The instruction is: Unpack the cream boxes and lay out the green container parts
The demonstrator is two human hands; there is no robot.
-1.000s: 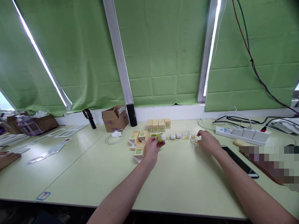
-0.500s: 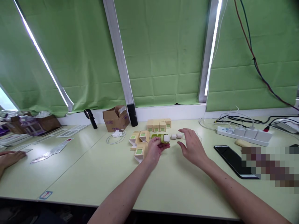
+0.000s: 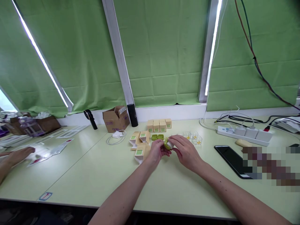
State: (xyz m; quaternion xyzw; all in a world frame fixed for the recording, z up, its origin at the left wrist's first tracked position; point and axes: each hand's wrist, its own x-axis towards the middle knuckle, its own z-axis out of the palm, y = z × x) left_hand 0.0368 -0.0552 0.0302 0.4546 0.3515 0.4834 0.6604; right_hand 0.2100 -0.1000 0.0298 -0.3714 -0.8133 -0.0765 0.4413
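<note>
My left hand point(image 3: 157, 150) grips a small green cup point(image 3: 166, 144) with a white rounded piece point(image 3: 170, 145) in its mouth. My right hand point(image 3: 187, 152) closes its thumb and fingers on the white piece from the right. Just behind my left hand stand two more green cups point(image 3: 157, 137). Several clear cups with yellow bits inside point(image 3: 194, 136) are beyond my right hand. To the left are three opened tan boxes point(image 3: 142, 148) with green labels. The inside of the held cup is hidden.
A row of small closed boxes point(image 3: 159, 125) stands at the back. Further left are a carton point(image 3: 116, 119), a black cylinder point(image 3: 132, 115) and a white charger point(image 3: 117, 134). A phone point(image 3: 231, 161) and a power strip point(image 3: 243, 135) lie right. Another person's hand point(image 3: 21, 155) rests far left.
My right hand has moved left and closed on the white piece in the green cup. That cup has tilted. The clear cups came into view; two loose white pieces are now covered.
</note>
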